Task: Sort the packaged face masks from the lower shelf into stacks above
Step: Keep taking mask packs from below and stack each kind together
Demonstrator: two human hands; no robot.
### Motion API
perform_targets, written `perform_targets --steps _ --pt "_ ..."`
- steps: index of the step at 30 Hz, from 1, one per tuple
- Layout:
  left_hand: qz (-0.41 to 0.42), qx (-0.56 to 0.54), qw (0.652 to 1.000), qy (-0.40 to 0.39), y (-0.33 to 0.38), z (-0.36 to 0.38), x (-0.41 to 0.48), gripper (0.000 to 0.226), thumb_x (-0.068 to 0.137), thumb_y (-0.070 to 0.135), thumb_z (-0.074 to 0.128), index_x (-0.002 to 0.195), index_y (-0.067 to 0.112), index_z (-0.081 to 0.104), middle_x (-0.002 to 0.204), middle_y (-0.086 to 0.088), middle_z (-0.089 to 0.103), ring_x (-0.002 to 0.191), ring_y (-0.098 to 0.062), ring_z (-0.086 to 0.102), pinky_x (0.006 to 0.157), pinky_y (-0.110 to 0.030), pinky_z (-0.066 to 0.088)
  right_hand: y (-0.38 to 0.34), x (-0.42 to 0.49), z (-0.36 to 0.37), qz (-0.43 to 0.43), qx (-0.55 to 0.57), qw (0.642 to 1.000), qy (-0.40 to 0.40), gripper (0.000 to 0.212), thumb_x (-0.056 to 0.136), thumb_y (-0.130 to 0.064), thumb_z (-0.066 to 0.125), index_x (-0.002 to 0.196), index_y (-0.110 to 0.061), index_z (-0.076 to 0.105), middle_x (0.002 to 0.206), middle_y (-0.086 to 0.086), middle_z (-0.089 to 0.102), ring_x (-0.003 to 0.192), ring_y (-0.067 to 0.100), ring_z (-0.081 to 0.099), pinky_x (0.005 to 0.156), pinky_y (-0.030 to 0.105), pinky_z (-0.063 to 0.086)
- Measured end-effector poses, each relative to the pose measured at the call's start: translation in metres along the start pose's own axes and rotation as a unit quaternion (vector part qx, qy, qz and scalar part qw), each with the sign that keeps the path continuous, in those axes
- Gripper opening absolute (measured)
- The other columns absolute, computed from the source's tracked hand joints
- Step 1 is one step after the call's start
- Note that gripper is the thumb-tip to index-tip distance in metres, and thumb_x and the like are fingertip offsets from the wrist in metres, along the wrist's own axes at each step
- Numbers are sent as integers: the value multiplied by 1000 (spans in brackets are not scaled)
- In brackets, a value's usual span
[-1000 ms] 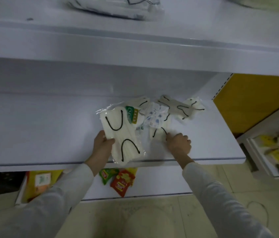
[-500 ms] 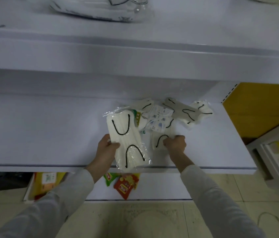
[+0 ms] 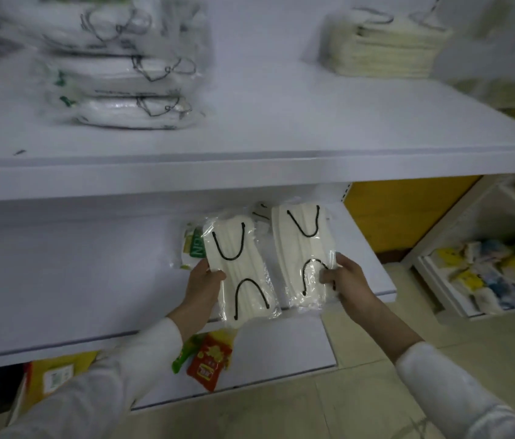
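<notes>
Left hand: the thumb curls over the front of the left mask pack at its left edge. The other fingers are hidden behind the film.
Right hand: thumb and fingers pinch the lower right corner of the right mask pack.
The two packs: cream masks in clear film at the centre of the frame, side by side with a narrow gap between them and black ear loops facing the camera. Both appear lifted off the lower shelf, just under the front lip of the upper shelf.
Also on the lower shelf: a green-labelled pack and a sliver of another pack, both behind the held ones.
Destination: a blurred white wrapped stack at upper left and a cream stack at upper right.
Step in hand: probably carrying both packs up to a stack. By colour, the cream stack looks the likelier match.
Doing it well: bring the packs out past the shelf lip before raising them. The film looks slippery, and the right hand's corner grip may let its pack droop, so more fingers underneath would help. Lay each pack flat with its edges squared to the stack, one at a time, so the stack does not lean.
Bottom of frame: snack packets, not part of the job.
</notes>
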State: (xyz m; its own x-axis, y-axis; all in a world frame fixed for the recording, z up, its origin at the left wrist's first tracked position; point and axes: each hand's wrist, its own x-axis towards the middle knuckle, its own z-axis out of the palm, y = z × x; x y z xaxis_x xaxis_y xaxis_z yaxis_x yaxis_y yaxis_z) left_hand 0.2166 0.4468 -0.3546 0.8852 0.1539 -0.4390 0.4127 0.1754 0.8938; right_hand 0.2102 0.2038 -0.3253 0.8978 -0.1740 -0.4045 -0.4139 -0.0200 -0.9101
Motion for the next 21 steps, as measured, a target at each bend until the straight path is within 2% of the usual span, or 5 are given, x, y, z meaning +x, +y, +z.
perform_targets --steps 5,11,15,19,21 --pt "23 -6 1000 2 22 27 -27 45 89 -4 40 128 16 48 106 -8 59 95 -24 56 93 -44 47 -36 -44 12 -68 -19 995 -75 32 68 14 56 85 -13 56 63 -1 59 61 14 53 51 18 40" --pt "-32 -217 975 -40 45 54 -54 21 92 27 55 108 15 60 97 -11 66 88 -25 61 79 -37 52 -48 -66 37 -162 -240 954 -70 34 83 2 55 116 -3 49 105 14 62 100 31 58 75 31 48" --pt "50 -95 993 -50 42 55 -62 42 79 -1 67 118 12 57 114 -14 64 102 -28 62 93 -46 50 -48 -74 31 -234 -284 929 -42 39 80 1 61 117 0 50 106 10 58 101 26 56 69 22 39" --pt "54 -163 983 -59 46 64 -68 44 81 -5 65 121 12 55 113 -10 65 103 -27 61 92 -45 50 -31 -77 17 -200 -98 970 99 65 71 -7 80 125 -13 46 116 -2 51 106 14 51 85 23 39" --pt "59 -191 978 -54 46 72 -71 36 83 -5 64 111 16 59 106 -8 66 98 -25 63 86 -42 52 -23 -83 16 -84 91 991 50 61 68 -8 83 120 -9 51 116 0 59 105 17 57 86 28 44"
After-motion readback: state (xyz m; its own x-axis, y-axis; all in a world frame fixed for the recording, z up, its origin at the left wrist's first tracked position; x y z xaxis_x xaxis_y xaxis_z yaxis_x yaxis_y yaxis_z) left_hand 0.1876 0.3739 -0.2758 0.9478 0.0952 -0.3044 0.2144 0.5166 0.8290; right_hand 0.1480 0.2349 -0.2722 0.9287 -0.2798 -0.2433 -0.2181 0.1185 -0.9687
